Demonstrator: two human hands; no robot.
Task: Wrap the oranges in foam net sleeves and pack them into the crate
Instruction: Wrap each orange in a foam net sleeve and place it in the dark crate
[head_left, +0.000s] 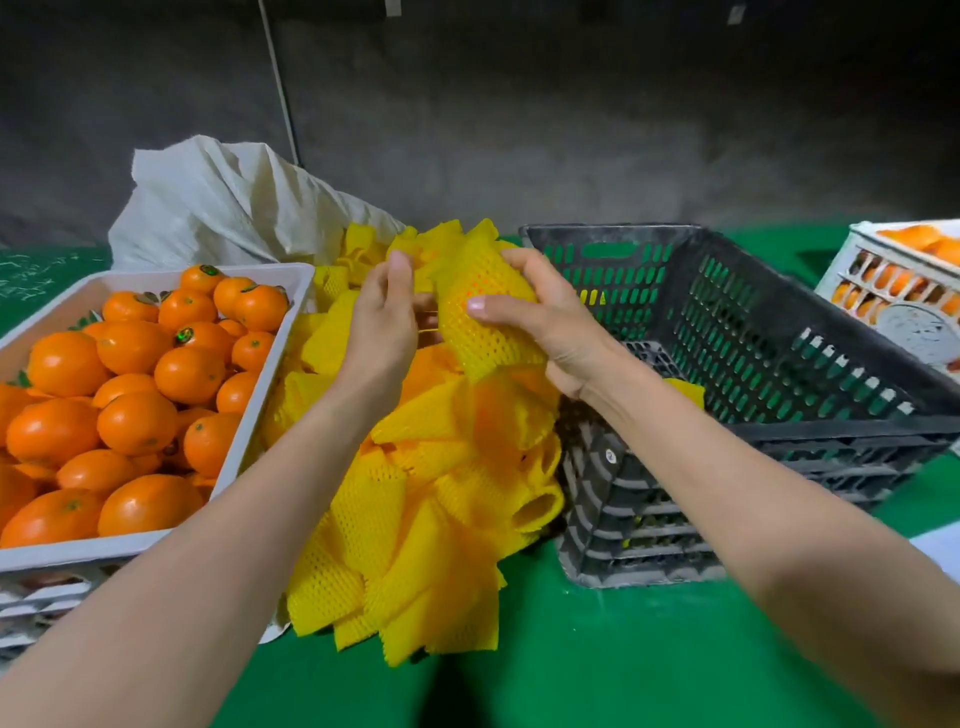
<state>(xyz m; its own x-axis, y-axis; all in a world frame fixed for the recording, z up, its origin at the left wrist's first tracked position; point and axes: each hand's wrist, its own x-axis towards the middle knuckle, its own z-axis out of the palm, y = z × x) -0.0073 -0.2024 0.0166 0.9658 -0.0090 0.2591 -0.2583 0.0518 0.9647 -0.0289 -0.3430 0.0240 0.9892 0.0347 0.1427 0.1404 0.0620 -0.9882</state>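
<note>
Now at the wrapping stage – a person works over a green table (571, 649), both bare hands raised above its middle and closed on a single yellow foam net sleeve (488, 312). The right hand (540, 317) is curled round the sleeve's body with the thumb pressed on its near face; the left hand (387, 312), its back to the camera, grips the sleeve's left end, though its fingers are hidden. An orange glow through the mesh suggests the fruit is already inside, but the orange itself cannot be made out. Directly below lies a heap of spare sleeves (436, 499), spilling towards the table's near edge. A white tray (104, 553) at the left edge is piled with bare oranges (137, 423), and a pale sack (223, 202) slumps at the back edge. The black crate (810, 434) stands just right of the hands, tilted – no wrapped fruit shows in the part of its floor in view, so packing looks barely begun. A white crate (893, 291) holding fruit sits at the far right corner. The next move calls for drawing the mesh evenly over the fruit, then carrying it a short way right, over the crate's near wall, and setting it down gently.
</note>
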